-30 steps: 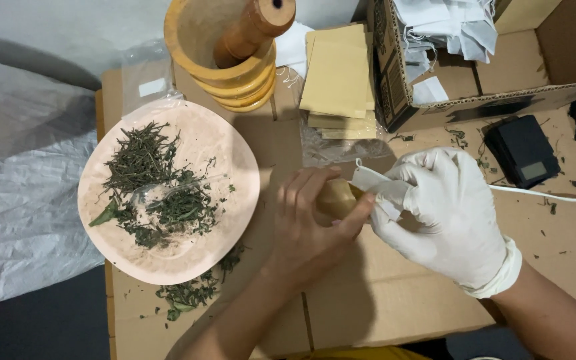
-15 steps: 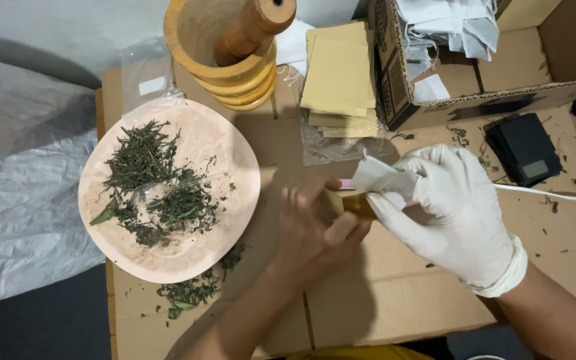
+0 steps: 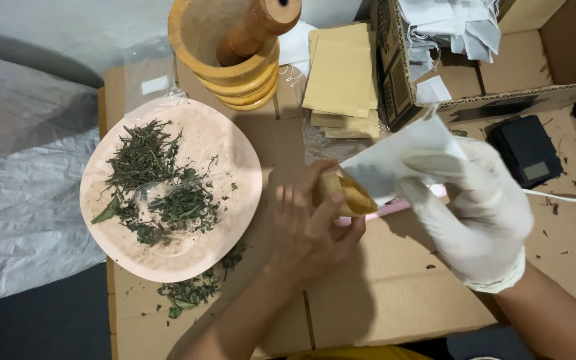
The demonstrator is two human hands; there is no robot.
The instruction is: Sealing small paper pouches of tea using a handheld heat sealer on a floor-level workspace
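Cardboard w/ plate, mortar.

Just left of my left fingers sits the plate with herbs on it. Behind them stands the mortar, envelopes beside it. Right of my right fingers lies the scale, a box behind.

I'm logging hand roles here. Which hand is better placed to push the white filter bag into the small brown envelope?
Probably the right hand: it pinches the white filter bag at the small brown envelope, which the left hand steadies.
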